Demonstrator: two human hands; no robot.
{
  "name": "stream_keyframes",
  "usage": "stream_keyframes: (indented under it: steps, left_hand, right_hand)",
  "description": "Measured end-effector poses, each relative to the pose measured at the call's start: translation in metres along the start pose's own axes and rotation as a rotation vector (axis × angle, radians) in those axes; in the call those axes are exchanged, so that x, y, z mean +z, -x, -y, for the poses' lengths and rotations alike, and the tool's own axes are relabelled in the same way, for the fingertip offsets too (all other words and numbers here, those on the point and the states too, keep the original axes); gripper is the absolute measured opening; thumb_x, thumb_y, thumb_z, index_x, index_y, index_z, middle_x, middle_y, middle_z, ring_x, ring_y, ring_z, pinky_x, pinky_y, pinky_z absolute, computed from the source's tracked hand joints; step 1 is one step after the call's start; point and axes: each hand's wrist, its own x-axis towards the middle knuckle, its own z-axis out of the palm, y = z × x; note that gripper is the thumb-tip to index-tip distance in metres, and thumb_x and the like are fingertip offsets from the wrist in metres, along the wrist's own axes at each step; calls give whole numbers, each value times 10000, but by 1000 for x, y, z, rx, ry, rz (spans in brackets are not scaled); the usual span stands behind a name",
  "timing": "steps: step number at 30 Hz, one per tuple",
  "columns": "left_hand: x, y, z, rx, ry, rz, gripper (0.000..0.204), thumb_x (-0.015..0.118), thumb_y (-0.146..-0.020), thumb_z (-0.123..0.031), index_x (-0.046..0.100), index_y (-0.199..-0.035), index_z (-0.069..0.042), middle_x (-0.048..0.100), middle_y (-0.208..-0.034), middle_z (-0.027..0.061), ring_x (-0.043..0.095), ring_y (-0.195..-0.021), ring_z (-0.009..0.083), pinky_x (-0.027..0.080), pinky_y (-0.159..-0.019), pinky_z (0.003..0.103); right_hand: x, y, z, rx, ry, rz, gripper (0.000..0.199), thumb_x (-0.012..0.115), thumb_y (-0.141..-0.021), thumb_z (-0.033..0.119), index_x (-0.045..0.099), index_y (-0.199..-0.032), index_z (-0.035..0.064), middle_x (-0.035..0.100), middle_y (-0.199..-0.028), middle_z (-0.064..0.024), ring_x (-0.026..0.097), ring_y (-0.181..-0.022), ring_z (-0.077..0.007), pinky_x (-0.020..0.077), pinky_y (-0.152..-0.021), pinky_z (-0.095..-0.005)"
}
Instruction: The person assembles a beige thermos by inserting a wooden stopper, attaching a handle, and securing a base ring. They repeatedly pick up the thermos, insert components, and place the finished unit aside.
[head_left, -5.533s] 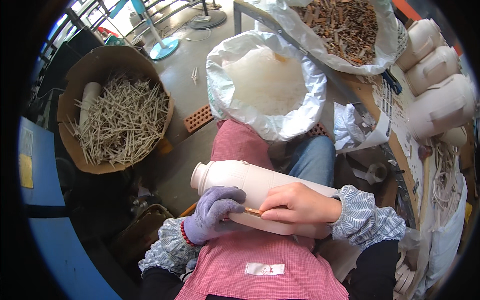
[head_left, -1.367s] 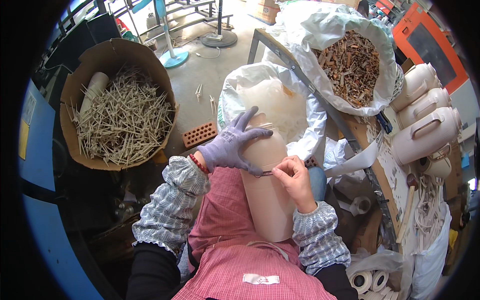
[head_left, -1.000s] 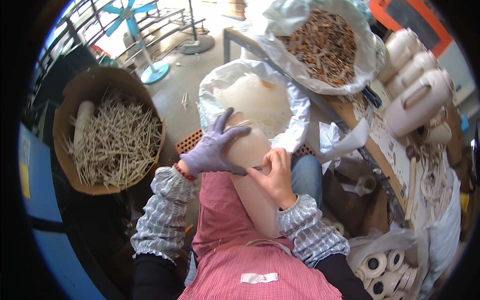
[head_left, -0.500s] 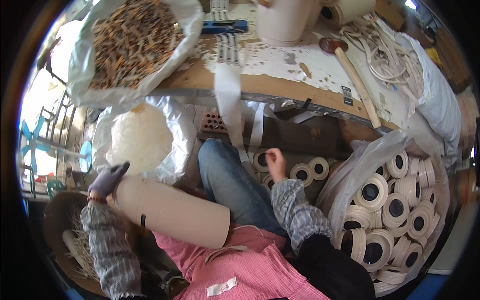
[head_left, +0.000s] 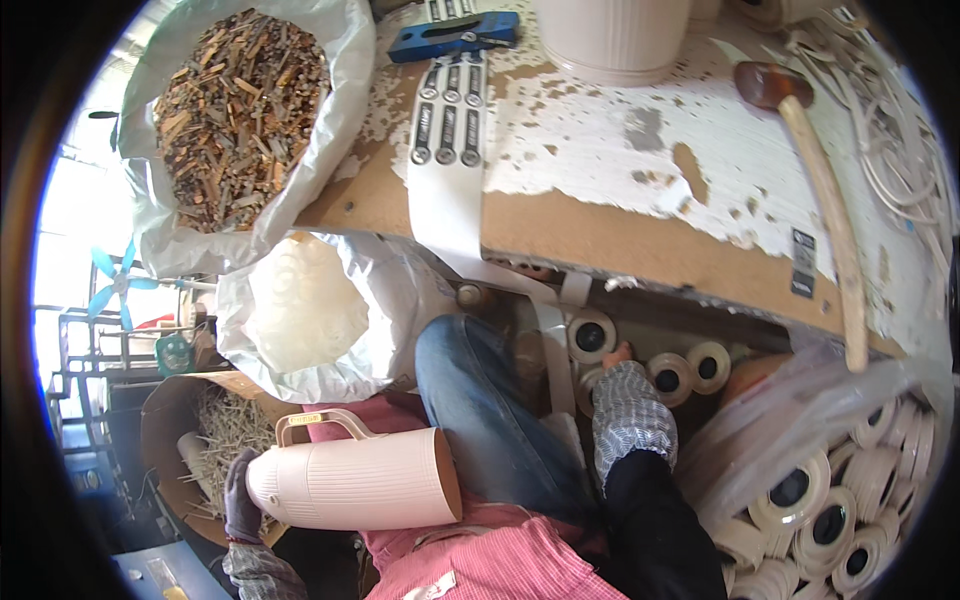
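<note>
My left hand [head_left: 241,500], in a grey glove, grips the narrow end of a pale pink ribbed thermos jug [head_left: 350,482]. The jug lies sideways across my lap, its looped handle [head_left: 328,421] uppermost and its wide, apparently open end toward the right. Under the table edge, my right hand [head_left: 621,354] is extended down among cream ring-shaped parts with dark centres. The closest ring [head_left: 592,335] is just left of it. Only a bit of that hand shows beyond the grey checked sleeve, so its fingers and anything in them are hidden.
On the worktable [head_left: 560,215] are a wooden-handled mallet [head_left: 825,200], a sticker strip [head_left: 447,125] under a blue tool [head_left: 455,37], and another pink vessel [head_left: 612,38]. A sack of wood chips [head_left: 245,120] stands left; a bag of rings [head_left: 830,525] stands right.
The jug has rolled so its handle now shows on top, with my left hand still at its narrow end. My right hand has reached forward and down to the rings. The view has shifted.
</note>
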Motion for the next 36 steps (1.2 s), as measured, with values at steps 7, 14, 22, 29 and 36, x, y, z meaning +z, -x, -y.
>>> stream_keyframes:
  steps: [7, 14, 22, 29, 36]
  left_hand:
    - [16, 10, -18, -560, 998, -7, 584, 326, -1028, -468, 505, -1310, 12, 601, -1246, 131, 567, -1142, 228, 420, -1009, 368]
    - [20, 9, -17, -560, 1050, 54, 582, 331, -1021, -485, 500, -1327, -19, 606, -1248, 123, 578, -1133, 247, 421, -1013, 385]
    - [44, 35, 3, -566, 1375, 18, 667, 334, -1001, -541, 458, -1370, 1, 573, -1306, 145, 559, -1172, 275, 414, -1028, 415]
    - [106, 88, 36, -560, 1524, -407, 440, 344, -1040, -376, 592, -1150, -30, 657, -1076, 85, 621, -978, 192, 483, -881, 346]
    - [130, 88, 26, -473, 1623, -496, 390, 316, -1045, -341, 583, -1005, -60, 639, -965, 49, 600, -890, 150, 476, -834, 309]
  right_hand:
    - [37, -45, 4, 220, -28, 251, 746, 722, -784, 303, 414, -1383, -15, 444, -1378, -204, 444, -1247, -355, 374, -1038, -464]
    - [8, -28, 0, -144, -514, 69, 481, 761, -738, 233, 567, -1115, 5, 603, -999, -130, 575, -936, -240, 468, -814, -387]
    - [-134, 20, 62, -896, 353, -642, 478, 768, -704, 127, 523, -1112, 75, 616, -1014, -155, 613, -939, -339, 486, -803, -432]
    - [-149, 174, 142, -971, -385, -74, 433, 651, -886, 184, 515, -1258, 9, 635, -1129, -120, 598, -1058, -232, 450, -934, -350]
    - [-106, 439, 235, -1406, -455, 244, 489, 588, -869, 287, 549, -1228, -42, 618, -1015, -134, 601, -892, -230, 488, -754, -353]
